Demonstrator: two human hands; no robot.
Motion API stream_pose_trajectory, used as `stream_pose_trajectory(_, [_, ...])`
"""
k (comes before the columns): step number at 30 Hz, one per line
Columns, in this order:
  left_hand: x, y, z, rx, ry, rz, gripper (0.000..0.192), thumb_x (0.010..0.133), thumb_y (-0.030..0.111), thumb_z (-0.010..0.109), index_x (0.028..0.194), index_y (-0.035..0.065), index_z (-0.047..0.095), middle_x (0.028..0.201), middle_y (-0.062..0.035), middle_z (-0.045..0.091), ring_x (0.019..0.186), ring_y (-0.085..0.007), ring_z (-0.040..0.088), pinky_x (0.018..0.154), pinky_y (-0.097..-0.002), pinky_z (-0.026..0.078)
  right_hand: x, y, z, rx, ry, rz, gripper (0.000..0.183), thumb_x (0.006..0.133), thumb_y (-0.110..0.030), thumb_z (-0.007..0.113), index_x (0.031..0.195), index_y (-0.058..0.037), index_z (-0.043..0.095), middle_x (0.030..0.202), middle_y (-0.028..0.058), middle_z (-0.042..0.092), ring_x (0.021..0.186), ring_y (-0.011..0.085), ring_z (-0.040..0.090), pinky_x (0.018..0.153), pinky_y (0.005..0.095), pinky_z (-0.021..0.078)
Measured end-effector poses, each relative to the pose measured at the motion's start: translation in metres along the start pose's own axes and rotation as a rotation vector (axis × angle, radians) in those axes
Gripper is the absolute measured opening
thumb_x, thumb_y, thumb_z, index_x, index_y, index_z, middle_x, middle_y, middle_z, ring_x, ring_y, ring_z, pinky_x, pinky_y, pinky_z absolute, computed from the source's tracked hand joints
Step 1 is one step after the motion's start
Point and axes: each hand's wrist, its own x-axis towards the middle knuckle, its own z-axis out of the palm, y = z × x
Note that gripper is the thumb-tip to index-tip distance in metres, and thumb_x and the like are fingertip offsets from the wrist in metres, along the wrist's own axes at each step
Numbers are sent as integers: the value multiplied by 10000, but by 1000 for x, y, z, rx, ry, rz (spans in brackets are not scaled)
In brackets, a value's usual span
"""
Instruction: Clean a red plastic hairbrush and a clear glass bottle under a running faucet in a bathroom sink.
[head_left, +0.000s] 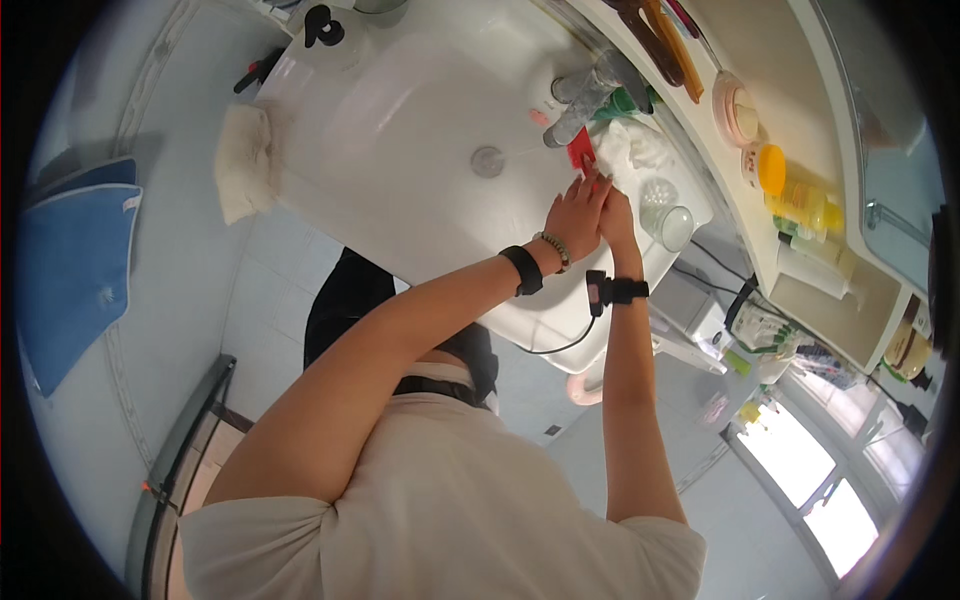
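A red brush, seemingly with short bristles, juts from the fingers of my right hand below the metal faucet. My left hand lies against the right one, its fingers over the right fingers, which hides part of the grip. Whether the left fingers also hold the brush cannot be told. Both hands are over the right side of the white sink, to the right of its drain. A crumpled white cloth and a clear glass are just right of the hands.
A green tube stands behind the faucet. A folded cream towel hangs over the sink's left edge. A bottle with a black pump is at the far left. Combs and a yellow-lidded jar are on the right shelf. A cable runs from my right wrist strap.
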Motion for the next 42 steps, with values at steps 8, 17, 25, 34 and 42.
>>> stream_pose_trajectory(8, [-47, -22, -109, 269, -944, 51, 514, 725, 192, 512, 1192, 42, 358, 1014, -189, 512, 939, -317, 505, 789, -398, 419, -60, -38, 64, 27, -127, 228, 429, 765, -244, 526, 1184, -202, 442, 877, 170, 590, 776, 339, 565, 650, 397, 443])
stream_pose_trajectory(17, [-68, -74, -244, 269, -713, 43, 395, 774, 228, 484, 1122, 42, 465, 1004, -172, 533, 941, -310, 503, 810, -368, 403, -22, -66, 127, -331, -127, 290, 354, 771, -242, 518, 1118, -177, 489, 758, 110, 600, 698, 256, 597, 601, 368, 474])
stream_pose_trajectory(25, [-78, -89, -290, 21, -564, -235, 438, 796, 201, 501, 1197, 61, 394, 1090, -183, 498, 983, -273, 497, 836, -330, 394, -8, -74, 134, -398, -160, 280, 264, 788, -187, 457, 1040, -152, 531, 769, 110, 605, 700, 245, 607, 584, 355, 481])
stream_pose_trajectory(34, [-73, -96, -298, -11, -553, -185, 472, 793, 120, 487, 1242, 102, 342, 1089, -155, 497, 956, -238, 498, 844, -321, 387, 1, -83, 146, -411, -102, 332, 207, 802, -143, 419, 737, -67, 600, 731, 109, 616, 672, 261, 614, 568, 337, 489])
stream_pose_trajectory(42, [-65, -83, -311, 12, -547, -149, 461, 801, 131, 489, 1238, 103, 347, 1087, -145, 500, 953, -226, 500, 839, -313, 389, -27, -83, 110, -282, -147, 434, 382, 758, -266, 508, 1136, -220, 481, 928, 112, 593, 847, 261, 576, 693, 371, 473])
